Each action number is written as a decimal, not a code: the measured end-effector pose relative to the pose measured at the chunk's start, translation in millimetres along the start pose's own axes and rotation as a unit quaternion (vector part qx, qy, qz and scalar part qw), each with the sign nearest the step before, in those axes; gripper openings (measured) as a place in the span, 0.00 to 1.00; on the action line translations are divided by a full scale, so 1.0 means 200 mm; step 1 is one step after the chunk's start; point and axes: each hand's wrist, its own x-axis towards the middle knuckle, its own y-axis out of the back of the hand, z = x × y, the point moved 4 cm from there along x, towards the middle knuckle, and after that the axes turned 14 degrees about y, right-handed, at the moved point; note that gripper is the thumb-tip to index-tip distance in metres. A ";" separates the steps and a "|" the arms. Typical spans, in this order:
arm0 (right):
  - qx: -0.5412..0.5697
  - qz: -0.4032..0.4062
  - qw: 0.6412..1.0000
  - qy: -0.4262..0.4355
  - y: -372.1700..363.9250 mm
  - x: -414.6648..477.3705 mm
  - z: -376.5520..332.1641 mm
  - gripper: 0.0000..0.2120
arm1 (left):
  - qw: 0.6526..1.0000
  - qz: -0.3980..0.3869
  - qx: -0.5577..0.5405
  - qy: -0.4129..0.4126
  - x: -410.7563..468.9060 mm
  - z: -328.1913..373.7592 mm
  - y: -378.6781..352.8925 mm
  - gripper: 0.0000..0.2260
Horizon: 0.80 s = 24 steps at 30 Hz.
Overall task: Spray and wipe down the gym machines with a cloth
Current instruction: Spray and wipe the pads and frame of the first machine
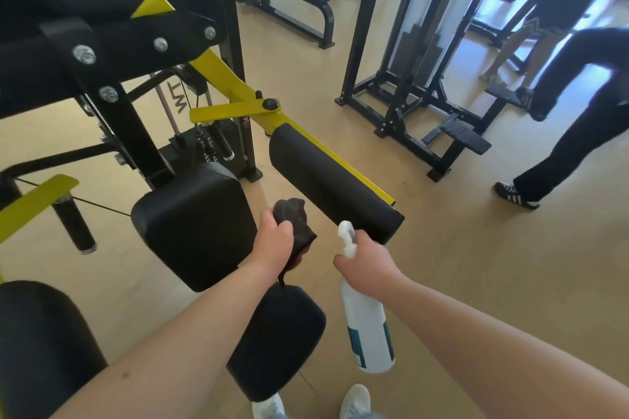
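Clutching a dark cloth (294,219) in the left grip (275,241), fingers curled tight round the bunched fabric, with a loose end dangling under the wrist. Wrapping the right grip (366,264) round the neck of a white spray bottle (369,326), fingers closed just under the trigger head, with the bottle's body hanging below the grip and showing a teal label. Holding both grips close together, cloth just left of the trigger head and apart from it. Reaching toward a long black roller pad (333,180) just beyond the right grip, mounted on a yellow arm (235,82). Hovering the left grip just right of a black square pad (194,224) and above a rounded black pad (279,340) under the wrist. Standing on a tan floor (476,265) in white shoes (355,400) below both grips. Sharing the room with another person (578,119) in dark trousers, well off to the right of the right grip.
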 end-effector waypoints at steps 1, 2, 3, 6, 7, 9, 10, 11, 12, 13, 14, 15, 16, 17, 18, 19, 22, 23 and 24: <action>-0.004 0.000 1.000 0.013 0.01 0.00 -0.01 0.25 | 1.000 0.002 0.003 -0.002 0.00 0.00 0.00 0.19; -0.005 0.002 1.000 0.026 0.01 0.01 -0.03 0.22 | 1.000 0.002 0.000 -0.005 -0.01 0.00 0.00 0.19; -0.005 0.005 0.999 0.039 0.02 0.02 -0.05 0.19 | 1.000 0.004 -0.007 -0.008 -0.01 0.01 -0.01 0.19; 0.000 0.016 0.997 0.074 0.04 0.06 -0.13 0.10 | 0.998 0.004 -0.057 -0.006 -0.03 0.04 0.00 0.16; 0.004 0.021 0.996 0.086 0.05 0.08 -0.17 0.09 | 0.997 0.002 -0.074 -0.007 -0.03 0.05 0.00 0.15; 0.016 0.020 0.993 0.115 0.08 0.12 -0.24 0.12 | 0.996 0.000 -0.083 -0.017 -0.04 0.05 0.02 0.17; 0.019 0.013 0.991 0.132 0.09 0.14 -0.28 0.16 | 0.996 -0.004 -0.083 -0.025 -0.05 0.06 0.03 0.19; 0.018 0.007 0.989 0.145 0.10 0.17 -0.31 0.19 | 0.996 -0.003 -0.080 -0.034 -0.06 0.06 0.04 0.20; 0.011 0.004 0.988 0.152 0.11 0.19 -0.34 0.19 | 0.996 -0.003 -0.073 -0.047 -0.08 0.06 0.05 0.22; 0.002 0.004 0.987 0.158 0.13 0.21 -0.37 0.16 | 0.996 0.001 -0.066 -0.059 -0.09 0.06 0.06 0.23; -0.006 0.003 0.987 0.162 0.14 0.23 -0.40 0.12 | 0.996 0.005 -0.061 -0.068 -0.10 0.05 0.07 0.23; -0.012 0.000 0.986 0.165 0.15 0.24 -0.42 0.10 | 0.996 0.013 -0.058 -0.072 -0.10 0.05 0.08 0.22; -0.015 -0.005 0.986 0.168 0.15 0.26 -0.44 0.09 | 0.996 0.021 -0.054 -0.073 -0.10 0.04 0.09 0.21; -0.015 -0.009 0.985 0.169 0.16 0.27 -0.46 0.10 | 0.995 0.028 -0.057 -0.072 -0.10 0.05 0.10 0.19; -0.015 -0.013 0.985 0.171 0.16 0.29 -0.47 0.10 | 0.995 0.033 -0.059 -0.070 -0.10 0.04 0.11 0.17; -0.013 -0.019 0.985 0.173 0.17 0.30 -0.47 0.12 | 0.995 0.032 -0.065 -0.064 -0.09 0.05 0.12 0.16; -0.016 -0.048 0.984 0.170 0.18 0.30 -0.45 0.15 | 0.993 0.012 -0.111 -0.029 -0.10 0.04 0.12 0.15; -0.023 -0.051 0.985 0.164 0.18 0.30 -0.44 0.15 | 0.993 0.004 -0.119 -0.026 -0.10 0.04 0.12 0.17; -0.029 -0.051 0.986 0.158 0.19 0.29 -0.42 0.14 | 0.993 -0.003 -0.112 -0.031 -0.09 0.04 0.12 0.19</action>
